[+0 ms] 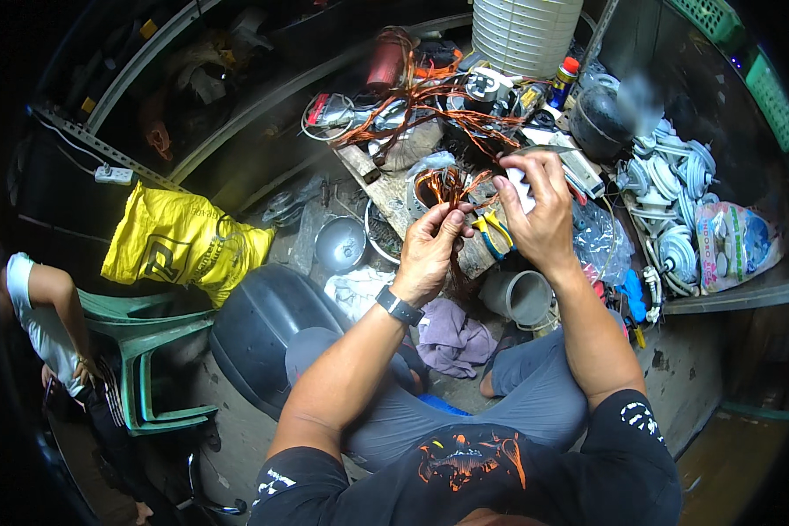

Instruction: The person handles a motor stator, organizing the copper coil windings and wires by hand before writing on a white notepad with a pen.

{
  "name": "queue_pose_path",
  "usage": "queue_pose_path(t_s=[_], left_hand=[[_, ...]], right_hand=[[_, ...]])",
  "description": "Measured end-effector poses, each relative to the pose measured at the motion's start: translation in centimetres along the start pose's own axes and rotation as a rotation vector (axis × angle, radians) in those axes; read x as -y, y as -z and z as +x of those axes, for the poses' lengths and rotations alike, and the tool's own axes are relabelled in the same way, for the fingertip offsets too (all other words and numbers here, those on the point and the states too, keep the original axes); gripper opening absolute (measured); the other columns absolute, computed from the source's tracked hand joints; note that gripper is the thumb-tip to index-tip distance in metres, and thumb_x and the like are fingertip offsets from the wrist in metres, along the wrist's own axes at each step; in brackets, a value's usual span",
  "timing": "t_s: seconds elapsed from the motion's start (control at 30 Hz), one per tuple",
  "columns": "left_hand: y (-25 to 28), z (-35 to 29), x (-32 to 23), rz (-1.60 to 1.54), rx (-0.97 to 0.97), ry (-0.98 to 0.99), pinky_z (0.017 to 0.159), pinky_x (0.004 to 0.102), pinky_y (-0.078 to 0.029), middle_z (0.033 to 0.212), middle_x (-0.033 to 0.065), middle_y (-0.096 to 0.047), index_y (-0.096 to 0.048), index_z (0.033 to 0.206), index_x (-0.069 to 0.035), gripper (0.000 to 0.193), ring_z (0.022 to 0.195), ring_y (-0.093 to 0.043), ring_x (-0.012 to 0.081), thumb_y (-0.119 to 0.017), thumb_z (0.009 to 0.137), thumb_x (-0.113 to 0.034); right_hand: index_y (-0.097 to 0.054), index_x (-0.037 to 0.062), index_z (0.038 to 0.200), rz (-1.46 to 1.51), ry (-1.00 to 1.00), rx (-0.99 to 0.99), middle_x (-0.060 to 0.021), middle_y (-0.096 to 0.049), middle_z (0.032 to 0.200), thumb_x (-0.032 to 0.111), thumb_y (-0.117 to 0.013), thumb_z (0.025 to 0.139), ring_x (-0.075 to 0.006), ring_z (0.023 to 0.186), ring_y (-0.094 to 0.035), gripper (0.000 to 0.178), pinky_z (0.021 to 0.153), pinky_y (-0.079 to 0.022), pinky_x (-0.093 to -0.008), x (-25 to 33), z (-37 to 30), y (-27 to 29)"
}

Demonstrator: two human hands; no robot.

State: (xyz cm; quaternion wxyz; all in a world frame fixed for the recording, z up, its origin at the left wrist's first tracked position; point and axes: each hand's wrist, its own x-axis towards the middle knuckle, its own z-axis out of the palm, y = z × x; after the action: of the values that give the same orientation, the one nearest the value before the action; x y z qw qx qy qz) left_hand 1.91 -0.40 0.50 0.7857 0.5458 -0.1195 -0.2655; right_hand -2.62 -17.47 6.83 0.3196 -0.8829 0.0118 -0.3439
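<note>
My left hand (422, 263) is closed in a pinch around a bundle of copper wires (445, 184), whose loops fan out above the fingers and whose ends hang below. Beside it on the right, my right hand (545, 215) is raised with curled fingers around a small white piece (522, 188); its kind is not clear. Between the two hands, pliers (494, 235) with yellow and blue handles lie on a wooden board. Farther off, a long tangle of orange-brown wires (412, 110) stretches over the cluttered bench.
A grey bucket (519, 298), a metal bowl (340, 244) and a purple cloth (451, 337) lie close by. White fan-like parts (675, 184) are piled at right. At left are a yellow sack (180, 241), a green chair (140, 337) and another person (48, 316).
</note>
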Motion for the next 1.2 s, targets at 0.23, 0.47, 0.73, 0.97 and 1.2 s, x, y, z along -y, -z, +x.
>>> queue_pose_path(t_s=[0.23, 0.47, 0.73, 0.97, 1.2], left_hand=[[-0.7, -0.4, 0.1, -0.005, -0.017, -0.033, 0.06, 0.0178, -0.039, 0.086, -0.0005, -0.064, -0.064, 0.112, -0.006, 0.027, 0.07, -0.051, 0.0024, -0.052, 0.104, -0.029], [-0.7, -0.2, 0.5, -0.01, -0.072, -0.077, 0.054, 0.0179, -0.036, 0.077, -0.0005, -0.063, -0.061, 0.112, -0.007, 0.021, 0.063, -0.049, 0.0018, -0.054, 0.104, -0.025], [-0.3, -0.4, 0.1, 0.028, 0.008, -0.016, 0.056, 0.0176, -0.039, 0.082, 0.0003, -0.063, -0.058, 0.108, -0.007, 0.017, 0.069, -0.056, 0.0031, -0.055, 0.103, -0.023], [-0.7, -0.5, 0.0, -0.097, -0.066, -0.013, 0.058, 0.0183, -0.043, 0.098, 0.0033, -0.062, -0.051, 0.113, -0.006, 0.019, 0.076, -0.063, 0.0085, -0.054, 0.103, -0.022], [-0.6, -0.4, 0.0, -0.153, -0.045, 0.001, 0.058, 0.0186, -0.043, 0.098, 0.0037, -0.063, -0.052, 0.109, -0.006, 0.017, 0.077, -0.063, 0.0086, -0.053, 0.103, -0.022]], right_hand=[[-0.069, -0.0004, 0.098, 0.418, -0.286, 0.238, -0.0096, -0.065, 0.092, 0.018, -0.07, 0.09, -0.0161, 0.081, -0.065, 0.02, 0.069, -0.052, -0.0283, 0.0, -1.7, -2.5], [-0.067, -0.0025, 0.094, 0.543, -0.421, 0.26, -0.0072, -0.064, 0.087, 0.018, -0.07, 0.091, -0.0125, 0.07, -0.064, 0.021, 0.06, -0.052, -0.0261, -0.5, -2.3, -3.8], [-0.067, -0.0009, 0.097, 0.724, -0.439, 0.242, -0.0036, -0.065, 0.085, 0.018, -0.07, 0.092, -0.0087, 0.067, -0.062, 0.02, 0.053, -0.05, -0.0228, -1.4, -2.8, -4.7], [-0.065, -0.0015, 0.098, 0.599, -0.413, 0.252, -0.0059, -0.065, 0.084, 0.018, -0.067, 0.094, -0.0095, 0.074, -0.061, 0.02, 0.062, -0.05, -0.0266, -2.0, -2.9, -5.2], [-0.065, -0.0016, 0.098, 0.586, -0.433, 0.271, -0.0077, -0.066, 0.086, 0.019, -0.065, 0.095, -0.0116, 0.075, -0.062, 0.021, 0.064, -0.05, -0.0278, -1.6, -2.8, -4.9]])
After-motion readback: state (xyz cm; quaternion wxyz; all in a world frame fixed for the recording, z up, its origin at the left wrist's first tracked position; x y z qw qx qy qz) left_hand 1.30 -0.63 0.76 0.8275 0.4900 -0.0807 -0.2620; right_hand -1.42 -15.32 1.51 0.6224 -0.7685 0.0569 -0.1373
